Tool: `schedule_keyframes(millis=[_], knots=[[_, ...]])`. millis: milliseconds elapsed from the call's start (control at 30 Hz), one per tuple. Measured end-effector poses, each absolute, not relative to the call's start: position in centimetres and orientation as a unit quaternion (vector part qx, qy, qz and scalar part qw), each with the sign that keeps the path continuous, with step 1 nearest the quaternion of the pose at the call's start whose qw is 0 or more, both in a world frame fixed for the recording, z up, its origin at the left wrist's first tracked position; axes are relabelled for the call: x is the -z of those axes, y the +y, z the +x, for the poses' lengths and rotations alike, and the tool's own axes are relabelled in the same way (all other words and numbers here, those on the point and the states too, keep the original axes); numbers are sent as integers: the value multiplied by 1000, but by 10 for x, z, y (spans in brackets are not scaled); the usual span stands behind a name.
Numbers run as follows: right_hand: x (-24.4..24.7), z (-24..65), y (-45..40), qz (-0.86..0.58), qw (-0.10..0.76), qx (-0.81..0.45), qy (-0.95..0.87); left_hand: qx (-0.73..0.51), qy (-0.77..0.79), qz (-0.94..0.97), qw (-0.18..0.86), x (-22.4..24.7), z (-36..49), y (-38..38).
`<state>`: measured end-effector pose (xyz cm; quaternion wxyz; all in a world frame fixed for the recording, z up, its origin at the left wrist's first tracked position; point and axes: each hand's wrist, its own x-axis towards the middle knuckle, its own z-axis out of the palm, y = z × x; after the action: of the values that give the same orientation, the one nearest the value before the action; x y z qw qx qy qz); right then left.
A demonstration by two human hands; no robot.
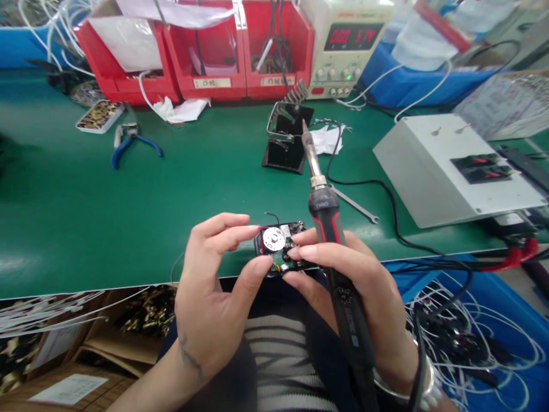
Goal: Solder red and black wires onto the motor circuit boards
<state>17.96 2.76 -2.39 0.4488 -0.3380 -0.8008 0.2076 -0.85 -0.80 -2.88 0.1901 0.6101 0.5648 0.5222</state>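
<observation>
In the head view, the left hand [218,286] is half open, its thumb and fingertips closed on the left side of the device [278,249]. The right hand [355,286] has its fingertips on the right side of the device and also holds the soldering iron [328,223], whose tip points up and away. The device is at the near edge of the bench [206,189]. Both hands reach in from below, the left palm turned inward.
</observation>
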Motion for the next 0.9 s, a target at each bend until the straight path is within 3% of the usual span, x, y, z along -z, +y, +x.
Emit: schedule_keyframes(millis=[433,767,900], knots=[[23,179,25,-339,456,-233,-789,-550,576,545,260,14,2,-7],[22,179,13,-282,536,-360,-710,-482,558,590,329,5,0,-2],[21,180,15,-271,513,-322,-748,-451,583,588,331,-1,0,-2]])
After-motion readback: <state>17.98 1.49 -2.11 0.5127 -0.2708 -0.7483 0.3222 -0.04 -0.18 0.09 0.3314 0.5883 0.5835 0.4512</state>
